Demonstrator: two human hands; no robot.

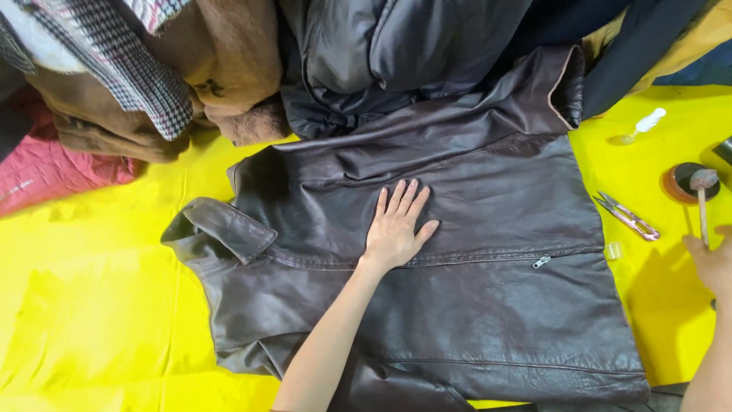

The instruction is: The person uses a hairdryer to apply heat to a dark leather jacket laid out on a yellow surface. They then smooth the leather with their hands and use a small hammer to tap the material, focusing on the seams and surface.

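Leather, dark brown, fills the middle: a jacket (473, 305) spread flat on a yellow sheet (91, 305), collar toward nine o'clock. The left hand (396, 229) lies open on it, fingers spread, holding nothing. At three o'clock the right hand (713, 263) pinches a small brush (702, 200) over a round tin (688, 181). Pink snips (627, 216) lie between tin and jacket.

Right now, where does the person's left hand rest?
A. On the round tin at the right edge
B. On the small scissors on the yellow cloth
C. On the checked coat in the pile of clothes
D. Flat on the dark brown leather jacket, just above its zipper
D: the left hand lies flat, fingers spread, on the leather jacket just above the zipper, away from the scissors.
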